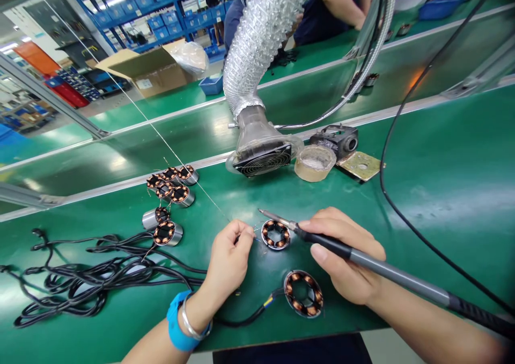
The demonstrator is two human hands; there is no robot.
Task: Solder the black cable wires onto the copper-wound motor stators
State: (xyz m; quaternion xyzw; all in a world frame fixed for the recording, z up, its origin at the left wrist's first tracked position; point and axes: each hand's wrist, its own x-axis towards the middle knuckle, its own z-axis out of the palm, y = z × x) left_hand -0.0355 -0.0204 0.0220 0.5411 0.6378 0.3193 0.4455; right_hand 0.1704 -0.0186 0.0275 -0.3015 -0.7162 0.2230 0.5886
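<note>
My right hand (346,256) grips a soldering iron (386,270), its tip pointing left just above a small copper-wound stator (276,234) on the green bench. My left hand (229,259) pinches a thin solder wire (193,179) beside the stator's left edge; the wire runs up and to the left. A second stator (303,293) with a black cable attached lies nearer me, between my wrists. My left wrist wears a blue band and a silver bracelet.
Several more stators (171,184) are grouped at the left. Tangled black cables (80,273) lie at the near left. A fume extractor hose (261,149), tape roll (314,162), iron stand (338,138) and sponge (360,165) sit behind. People work at the far bench.
</note>
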